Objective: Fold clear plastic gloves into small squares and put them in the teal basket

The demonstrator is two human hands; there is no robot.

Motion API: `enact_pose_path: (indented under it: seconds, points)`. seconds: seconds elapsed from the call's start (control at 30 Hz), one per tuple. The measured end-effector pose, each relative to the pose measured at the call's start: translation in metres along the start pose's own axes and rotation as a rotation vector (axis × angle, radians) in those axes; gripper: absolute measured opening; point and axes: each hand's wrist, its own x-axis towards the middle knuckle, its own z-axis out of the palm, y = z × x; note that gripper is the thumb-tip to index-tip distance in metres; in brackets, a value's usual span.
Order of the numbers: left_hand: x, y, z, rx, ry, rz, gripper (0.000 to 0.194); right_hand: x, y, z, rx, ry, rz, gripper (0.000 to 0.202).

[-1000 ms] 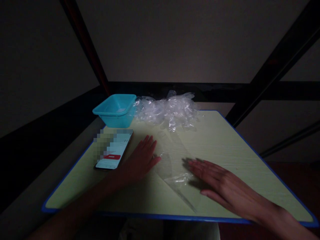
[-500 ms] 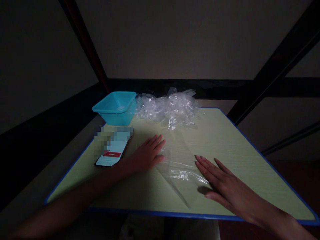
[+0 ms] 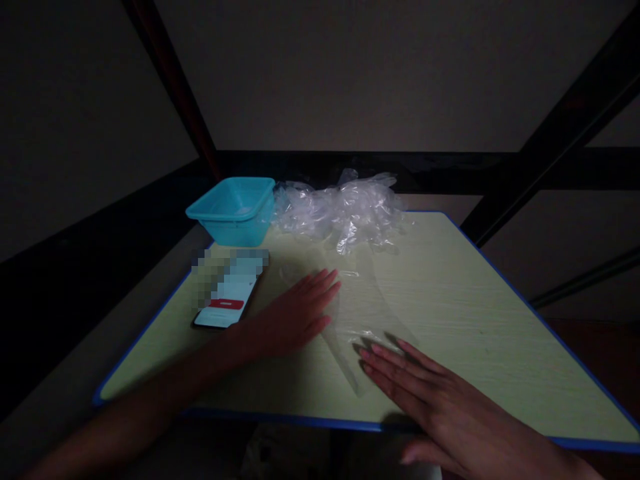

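Clear plastic glove (image 3: pixel 356 303), as its thin outline suggests, lies spread on the counter (image 3: pixel 480 287) in the head view, ahead of the person and between the two hands. Its long axis runs mostly away from the body, one end near the counter's front edge, the other towards a crumpled heap of clear plastic (image 3: pixel 353 210). The left hand (image 3: pixel 300 313) is nearer: flat, fingers stretched out, it overlaps the film's left side. The right hand (image 3: pixel 433 397) comes in from the near right, fingers also extended, their tips at the film's near-right part; shadow beneath them leaves it unclear whether they touch. Neither hand is closed round anything. Beyond the left forearm lies a phone (image 3: pixel 239 283), with a blue basin (image 3: pixel 235 233) behind it, just beside the heap.
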Motion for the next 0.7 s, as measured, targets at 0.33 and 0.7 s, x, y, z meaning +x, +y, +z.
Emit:
enact_pose_path:
  seconds: [0.33,0.7]
  points:
    - [-0.004,0.015,0.010,0.006,-0.084,-0.046,0.052,-0.007,-0.009,0.007,0.035,-0.077,0.008,0.082]
    - [-0.004,0.038,0.006,-0.003,-0.017,-0.125,0.054,-0.006,-0.013,0.007,-0.010,-0.022,0.002,0.086]
